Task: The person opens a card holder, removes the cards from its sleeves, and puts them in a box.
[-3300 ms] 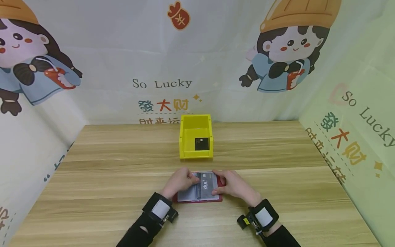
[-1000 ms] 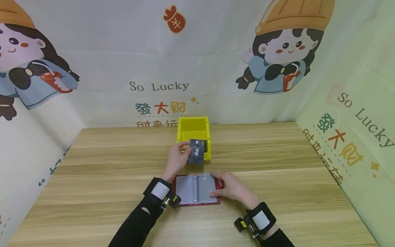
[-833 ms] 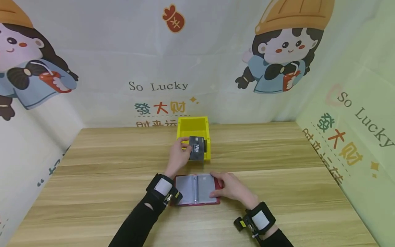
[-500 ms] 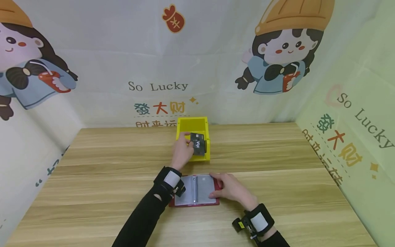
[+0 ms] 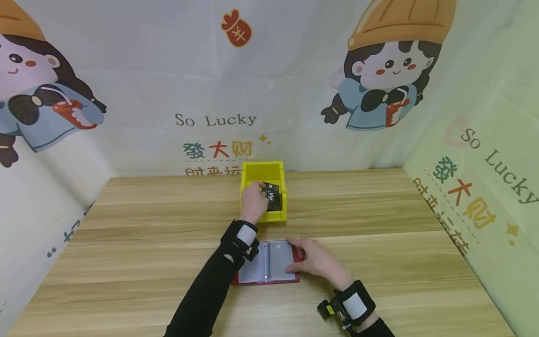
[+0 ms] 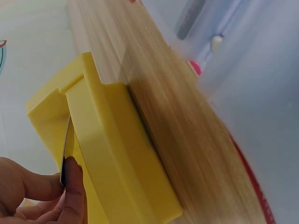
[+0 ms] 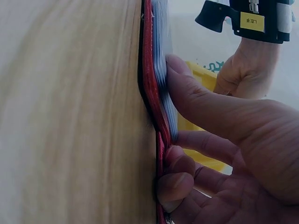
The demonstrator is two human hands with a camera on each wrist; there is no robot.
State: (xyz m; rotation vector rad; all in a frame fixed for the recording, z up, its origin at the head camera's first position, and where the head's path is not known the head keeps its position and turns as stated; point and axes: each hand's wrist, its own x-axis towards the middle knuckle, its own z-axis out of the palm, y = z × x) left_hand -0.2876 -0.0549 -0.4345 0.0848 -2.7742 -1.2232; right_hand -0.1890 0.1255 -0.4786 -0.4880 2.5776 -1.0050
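Observation:
A dark grey card marked "Vip" [image 5: 273,196] is pinched between the thumb and fingers of my left hand [image 5: 254,202], inside the yellow bin [image 5: 263,171]. In the left wrist view the card [image 6: 68,142] appears edge-on, within the wall of the bin [image 6: 112,154]. A red card holder [image 5: 281,262] lies spread out on the table, showing clear sleeves. My right hand [image 5: 316,259] grips its right side. The right wrist view shows the thumb on the stacked sleeves and fingers curled at the red cover [image 7: 149,70]. The bin floor under the card is mostly hidden.
The wooden table [image 5: 147,243] extends to both sides of the card holder. A printed white cloth [image 5: 286,93] hangs behind and at the sides. My left forearm [image 5: 206,290] passes over the holder's left part.
My left hand took the grey card from the holder's sleeve, carried it forward and lowered it into the bin beside the black card seen there earlier. The right hand stayed on the holder.

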